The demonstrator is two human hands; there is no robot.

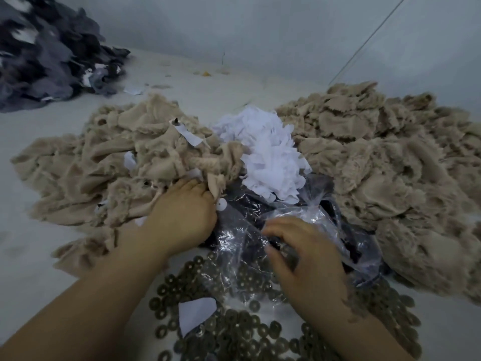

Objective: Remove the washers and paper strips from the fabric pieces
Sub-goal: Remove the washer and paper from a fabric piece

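Left hand [182,212] grip pinching beige fabric piece [217,182], right hand [304,259] loosely curled

1. The floor [39,251] shows bare along its left edge, below the left beige fabric heap [104,162].
2. A second bare stretch runs toward the far wall [234,29], between the dark fabric pile [44,53] in the far-left corner and both beige heaps.
3. The right beige fabric heap [390,178] blocks the whole right side.
4. White paper strips [268,157] fill the gap between the two heaps.
5. A crumpled clear plastic bag [307,217] covers the middle, just below the paper.
6. Washers [234,327] carpet the near edge, with one paper piece [195,313] lying on them.
7. The left hand [179,214] and right hand [304,259] occupy the central lane.
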